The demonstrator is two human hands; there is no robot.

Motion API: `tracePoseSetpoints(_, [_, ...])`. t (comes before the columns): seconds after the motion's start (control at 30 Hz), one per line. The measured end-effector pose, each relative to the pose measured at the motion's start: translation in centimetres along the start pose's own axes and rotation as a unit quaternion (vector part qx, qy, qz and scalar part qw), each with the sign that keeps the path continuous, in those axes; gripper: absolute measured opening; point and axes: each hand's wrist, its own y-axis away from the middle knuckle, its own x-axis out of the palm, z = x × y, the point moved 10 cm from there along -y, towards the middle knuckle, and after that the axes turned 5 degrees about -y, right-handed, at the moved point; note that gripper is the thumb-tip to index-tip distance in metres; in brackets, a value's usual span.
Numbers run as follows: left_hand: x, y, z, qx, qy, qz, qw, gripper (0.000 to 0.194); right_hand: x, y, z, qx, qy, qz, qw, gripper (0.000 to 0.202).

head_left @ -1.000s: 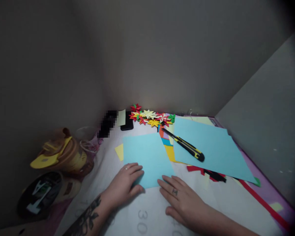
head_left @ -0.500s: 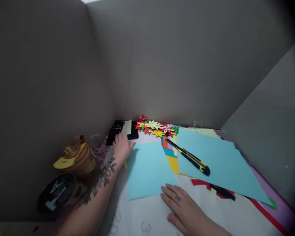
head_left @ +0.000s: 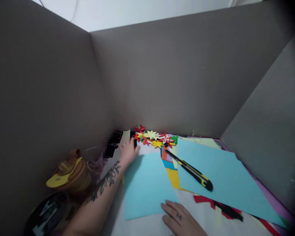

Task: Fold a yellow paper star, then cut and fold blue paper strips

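Observation:
My left hand [head_left: 128,152] is stretched forward past the upper left corner of a light blue paper sheet [head_left: 148,188], its fingers apart. Its fingertips are at a pale yellow paper slip [head_left: 126,134] and a dark flat object [head_left: 113,144], which is partly blurred out; whether they touch cannot be made out. Lying flat by the sheet's lower right corner is my right hand [head_left: 180,219], with fingers extended on the paper's edge. A black and yellow utility knife [head_left: 194,173] rests on a larger blue sheet [head_left: 223,170] to the right.
Folded paper stars [head_left: 156,136] in several colours lie along the back. Coloured sheets [head_left: 171,173] fan out beneath the large blue one. Red and black scraps [head_left: 226,211] are near the right front. A brown and yellow pot [head_left: 76,178] stands at left, and grey panels [head_left: 162,75] surround the table.
The camera view has tilted up, so everything sits lower in the picture. My left hand has shifted, its fingers spreading near the yellow slip. My right hand stays at the sheet's corner.

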Motion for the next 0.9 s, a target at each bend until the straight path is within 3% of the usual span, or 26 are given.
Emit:
tracePoseSetpoints(0.07, [0.5, 4.5, -4.3, 0.126, 0.010, 0.059, 0.990, 0.052, -0.9, -0.1, 0.1, 0.008, 0.006, -0.015, 1.000, 0.020])
tracePoseSetpoints(0.13, [1.2, 9.5, -6.7, 0.190, 0.020, 0.123, 0.974, 0.046, -1.9, -0.2, 0.1, 0.023, 0.016, -0.038, 0.999, 0.018])
tracePoseSetpoints(0.23, [2.1, 14.9, -7.5, 0.199, 0.038, 0.173, 0.964, 0.048, -3.0, -0.3, 0.2, 0.031, 0.033, -0.062, 0.997, 0.019])
tracePoseSetpoints(0.3, [2.8, 16.9, -7.7, 0.205, 0.056, 0.195, 0.958, 0.053, -3.2, -0.3, 0.3, 0.030, 0.046, -0.070, 0.996, 0.022])
tracePoseSetpoints(0.43, [3.5, 18.1, -7.8, 0.204, 0.084, 0.225, 0.949, 0.065, -2.8, -0.4, 0.3, 0.024, 0.075, -0.050, 0.996, 0.031])
tracePoseSetpoints(0.63, [2.5, 18.3, -7.4, 0.236, 0.108, 0.241, 0.935, 0.078, -2.7, -0.2, -0.4, 0.044, 0.067, -0.041, 0.996, 0.026])
tracePoseSetpoints(0.9, [0.8, 18.4, -6.9, 0.257, 0.104, 0.232, 0.932, 0.059, -3.9, -0.8, -0.2, 0.043, 0.052, -0.049, 0.997, 0.024])
